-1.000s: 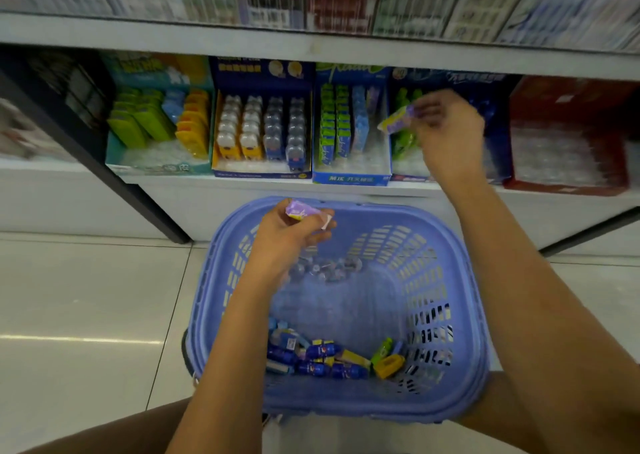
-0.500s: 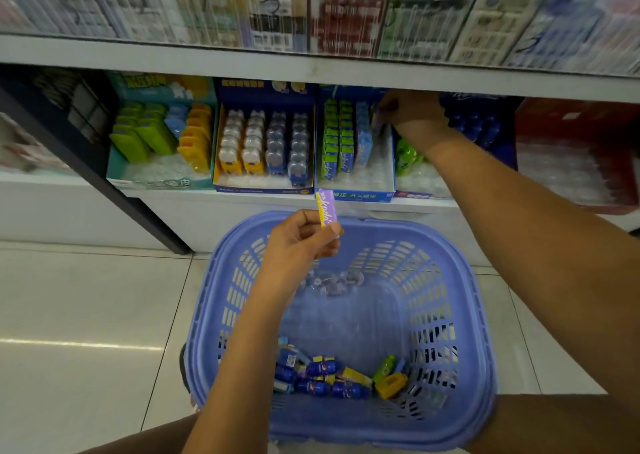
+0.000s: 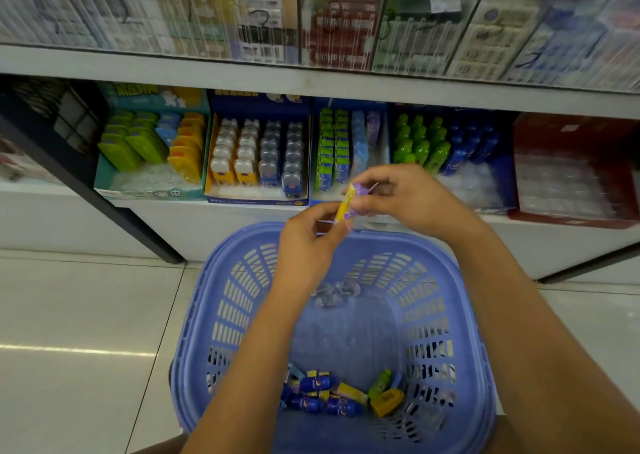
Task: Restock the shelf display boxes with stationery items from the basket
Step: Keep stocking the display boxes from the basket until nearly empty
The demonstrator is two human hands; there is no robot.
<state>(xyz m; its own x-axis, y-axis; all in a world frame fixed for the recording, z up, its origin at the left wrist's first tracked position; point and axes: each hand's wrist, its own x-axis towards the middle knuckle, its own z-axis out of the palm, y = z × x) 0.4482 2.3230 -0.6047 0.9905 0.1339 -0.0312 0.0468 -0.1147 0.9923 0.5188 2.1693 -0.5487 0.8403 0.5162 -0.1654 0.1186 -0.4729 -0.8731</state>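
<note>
L hand (image 3: pixel 308 245) and R hand (image 3: pixel 412 200) both pinched the purple packet (image 3: pixel 348 207) over the basket (image 3: pixel 221 315), prob. handing it to R for the blue display box (image 3: pixel 320 200).

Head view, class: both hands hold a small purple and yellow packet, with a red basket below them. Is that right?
No: the head view shows the basket is blue, not red. The rest stands: the left hand and the right hand both hold the purple and yellow packet, with the basket below them.
</note>
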